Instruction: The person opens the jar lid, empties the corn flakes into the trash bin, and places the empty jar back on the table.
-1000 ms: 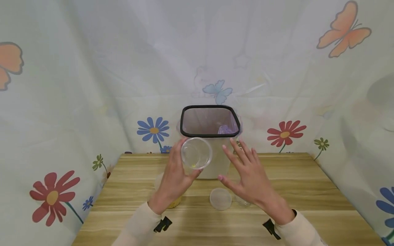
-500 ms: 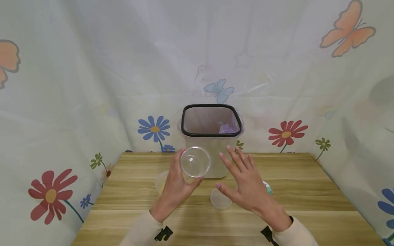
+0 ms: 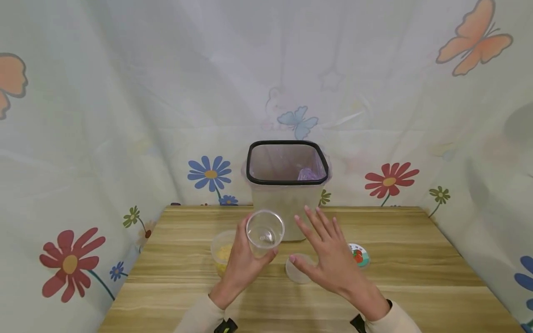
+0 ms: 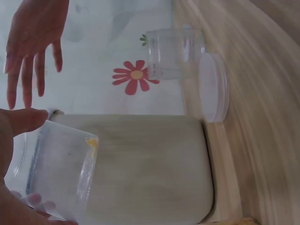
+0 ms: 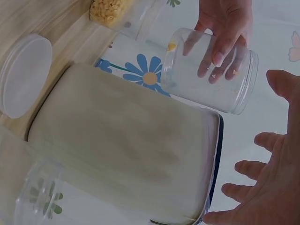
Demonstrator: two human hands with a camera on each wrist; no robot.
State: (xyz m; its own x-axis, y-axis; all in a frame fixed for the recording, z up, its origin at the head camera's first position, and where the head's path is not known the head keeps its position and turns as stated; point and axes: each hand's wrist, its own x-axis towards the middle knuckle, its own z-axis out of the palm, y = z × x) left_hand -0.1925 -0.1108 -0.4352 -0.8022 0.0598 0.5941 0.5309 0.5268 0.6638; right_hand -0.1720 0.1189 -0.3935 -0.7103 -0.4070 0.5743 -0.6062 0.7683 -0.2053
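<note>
My left hand [image 3: 245, 263] grips a clear plastic jar [image 3: 265, 230], its mouth facing my head camera. In the right wrist view, a few small crumbs and a yellow bit cling inside this jar [image 5: 206, 70]. My right hand [image 3: 333, 256] is held to the right of it, fingers spread, holding nothing. Below the hands, a white round lid [image 3: 297, 273] lies on the table, partly covered by the right thumb. Left of the left hand stands a clear tub [image 3: 220, 245] containing yellow pieces, also visible as a container [image 5: 110, 11] in the right wrist view.
A beige waste bin [image 3: 287, 203] with a black rim and purple liner stands behind the hands. Right of the right hand is a round printed disc [image 3: 360, 255] with a red picture. A second clear jar [image 4: 173, 54] stands beyond the lid. Patterned sheeting [image 3: 374, 115] surrounds the wooden table.
The left hand has lowered the jar away from the bin's rim, toward the table. The right hand has also come down a little, still spread; the printed disc now shows beside it.
</note>
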